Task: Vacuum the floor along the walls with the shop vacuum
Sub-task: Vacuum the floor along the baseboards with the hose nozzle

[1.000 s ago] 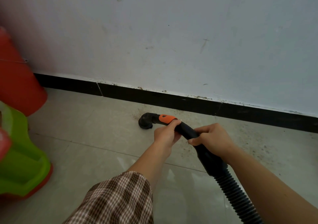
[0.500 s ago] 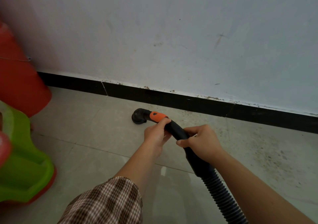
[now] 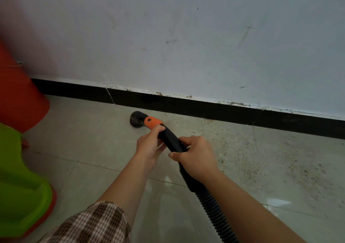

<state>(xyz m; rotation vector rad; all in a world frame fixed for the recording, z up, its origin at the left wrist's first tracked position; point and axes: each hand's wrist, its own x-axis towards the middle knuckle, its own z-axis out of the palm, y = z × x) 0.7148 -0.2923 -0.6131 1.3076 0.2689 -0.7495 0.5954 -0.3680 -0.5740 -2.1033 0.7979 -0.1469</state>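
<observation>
Both our hands are closed round the shop vacuum's black curved handle tube (image 3: 170,140). Our left hand (image 3: 149,146) grips it nearer the front, fingers curled under and the thumb lying on top just behind the orange collar (image 3: 152,121). Our right hand (image 3: 196,158) wraps the tube further back, thumb tucked along its near side, just ahead of where the ribbed hose (image 3: 214,214) starts and runs off the bottom edge. The round black nozzle (image 3: 136,119) points down at the tiled floor (image 3: 84,130), just beside the black skirting (image 3: 205,110) at the foot of the pale wall (image 3: 186,37); we cannot tell whether it touches the tile. Brown grit (image 3: 280,158) speckles the floor to the right of the nozzle. A checked sleeve (image 3: 93,224) covers our left upper arm. At the left edge stand a lime-green plastic piece (image 3: 18,186) and an orange-red one (image 3: 18,97), both blurred
</observation>
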